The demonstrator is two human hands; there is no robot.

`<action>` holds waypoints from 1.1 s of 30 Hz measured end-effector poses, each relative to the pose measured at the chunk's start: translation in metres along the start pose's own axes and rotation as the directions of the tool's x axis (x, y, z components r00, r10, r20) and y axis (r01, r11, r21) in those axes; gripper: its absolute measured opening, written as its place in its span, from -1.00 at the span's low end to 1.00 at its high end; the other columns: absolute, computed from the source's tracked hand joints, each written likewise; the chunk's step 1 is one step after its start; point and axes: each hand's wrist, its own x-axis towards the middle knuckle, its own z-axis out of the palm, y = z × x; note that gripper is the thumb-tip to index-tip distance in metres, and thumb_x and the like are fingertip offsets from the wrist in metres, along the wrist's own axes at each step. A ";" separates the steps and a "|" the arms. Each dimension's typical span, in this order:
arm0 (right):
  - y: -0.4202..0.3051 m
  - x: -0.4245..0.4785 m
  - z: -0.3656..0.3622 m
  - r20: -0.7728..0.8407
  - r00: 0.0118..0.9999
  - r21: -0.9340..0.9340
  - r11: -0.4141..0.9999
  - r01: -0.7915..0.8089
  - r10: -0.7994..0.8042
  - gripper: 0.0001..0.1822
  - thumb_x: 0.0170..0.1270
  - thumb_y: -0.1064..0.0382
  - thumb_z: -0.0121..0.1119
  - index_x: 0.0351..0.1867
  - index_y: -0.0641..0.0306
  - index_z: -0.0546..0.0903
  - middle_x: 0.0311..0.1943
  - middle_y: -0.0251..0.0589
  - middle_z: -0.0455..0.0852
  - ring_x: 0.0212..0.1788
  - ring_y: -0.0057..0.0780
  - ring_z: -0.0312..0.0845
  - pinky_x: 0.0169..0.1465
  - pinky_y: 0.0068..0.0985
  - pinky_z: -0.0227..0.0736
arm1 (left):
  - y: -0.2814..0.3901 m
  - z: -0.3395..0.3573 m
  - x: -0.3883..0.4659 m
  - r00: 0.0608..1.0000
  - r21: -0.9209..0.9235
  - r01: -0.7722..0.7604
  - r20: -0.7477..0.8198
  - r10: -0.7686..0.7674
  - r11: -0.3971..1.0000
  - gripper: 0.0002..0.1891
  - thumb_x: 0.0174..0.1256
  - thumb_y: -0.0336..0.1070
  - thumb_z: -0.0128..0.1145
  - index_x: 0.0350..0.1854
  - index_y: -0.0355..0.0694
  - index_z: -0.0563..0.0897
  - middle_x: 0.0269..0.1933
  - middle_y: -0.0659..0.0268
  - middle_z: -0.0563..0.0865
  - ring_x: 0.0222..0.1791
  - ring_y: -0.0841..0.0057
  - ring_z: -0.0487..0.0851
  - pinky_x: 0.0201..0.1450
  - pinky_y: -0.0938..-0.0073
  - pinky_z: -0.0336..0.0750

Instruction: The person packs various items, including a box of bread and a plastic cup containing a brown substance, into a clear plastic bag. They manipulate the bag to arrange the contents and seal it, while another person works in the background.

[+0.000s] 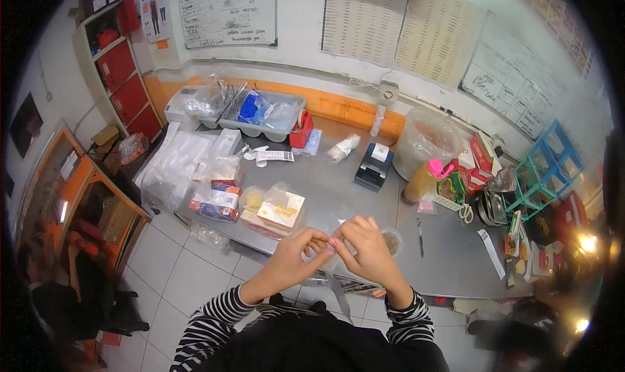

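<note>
My left hand (299, 260) and my right hand (364, 247) meet at the fingertips over the front edge of the steel table (322, 186). Both pinch a clear plastic bag (330, 262), and a strip of it hangs below the edge. Just right of my right hand, partly hidden by it, stands a small round clear tub (391, 241) with something brownish inside. Left of my hands, a white and orange food box (281, 210) in clear plastic lies beside a yellowish packet (253, 199). A pen (420, 237) lies further right.
Behind stand a black label printer (374, 167), a red tape dispenser (301, 130), a grey tray (263, 120) and a large plastic-lined bucket (426, 142). A bottle (422, 179) with a pink cap, scissors (466, 213) and stacked baskets (534, 186) are at the right. Plastic bags (171, 171) cover the left end.
</note>
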 end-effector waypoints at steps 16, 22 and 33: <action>0.005 -0.007 0.021 0.147 0.963 0.358 0.895 -0.265 0.226 -0.86 0.14 0.29 0.12 -0.36 0.32 0.48 -0.60 -0.12 0.51 -0.61 -0.24 0.44 -0.50 -0.42 0.29 | -0.024 -0.005 0.008 0.995 -0.289 0.097 0.050 -0.087 0.952 -0.87 0.13 -0.42 0.17 -0.31 -0.37 0.56 -0.42 0.37 0.61 -0.35 0.71 0.56 -0.22 0.70 0.43; 0.001 -0.008 0.024 0.175 0.956 0.279 0.919 -0.278 0.236 -0.84 0.10 0.26 0.17 -0.36 0.28 0.52 -0.65 -0.17 0.52 -0.68 -0.37 0.41 -0.56 -0.48 0.25 | -0.047 -0.009 0.009 0.983 -0.369 0.160 0.146 -0.114 0.916 -0.84 0.16 -0.36 0.15 -0.31 -0.36 0.59 -0.39 0.31 0.67 -0.38 0.67 0.61 -0.28 0.67 0.47; 0.012 -0.012 0.031 0.161 0.952 0.391 0.869 -0.303 0.260 -0.83 -0.02 0.35 0.24 -0.40 0.26 0.50 -0.70 -0.33 0.43 -0.70 -0.60 0.27 -0.60 -0.62 0.15 | -0.033 0.000 0.007 0.998 -0.255 0.052 0.031 -0.046 0.966 -0.85 0.14 -0.42 0.14 -0.27 -0.35 0.61 -0.37 0.28 0.66 -0.35 0.64 0.59 -0.24 0.64 0.46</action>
